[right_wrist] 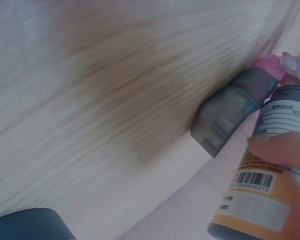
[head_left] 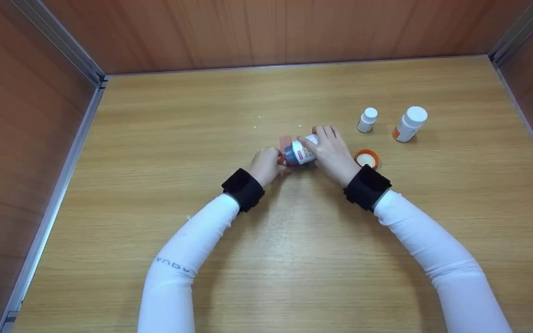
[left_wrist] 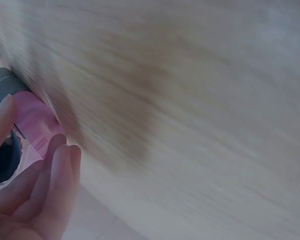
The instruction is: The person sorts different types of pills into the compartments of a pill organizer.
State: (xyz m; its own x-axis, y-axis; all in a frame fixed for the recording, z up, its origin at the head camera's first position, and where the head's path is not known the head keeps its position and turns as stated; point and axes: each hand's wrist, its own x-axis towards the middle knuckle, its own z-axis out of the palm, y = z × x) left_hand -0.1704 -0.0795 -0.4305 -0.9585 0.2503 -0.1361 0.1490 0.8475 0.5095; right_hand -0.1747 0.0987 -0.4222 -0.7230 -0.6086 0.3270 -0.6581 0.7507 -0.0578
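Note:
My right hand (head_left: 333,155) holds a pill bottle (right_wrist: 262,195) with a white and orange label and a dark neck. The bottle is tilted, its neck toward my left hand (head_left: 266,164). That hand holds a pink and translucent grey plastic case (right_wrist: 232,102) between thumb and fingers, right by the bottle's neck. In the left wrist view, the thumb lies over the pink part (left_wrist: 35,117), and the dark round bottle end (left_wrist: 5,160) sits close to the fingers. The case's contents are hidden.
An orange cap (head_left: 366,158) with a pale inside lies beside my right wrist. Behind it stand a small white bottle (head_left: 367,120) and a larger white bottle (head_left: 410,123). Several tiny white bits dot the wooden table (head_left: 178,115). Wooden panels (head_left: 266,32) border the back and sides.

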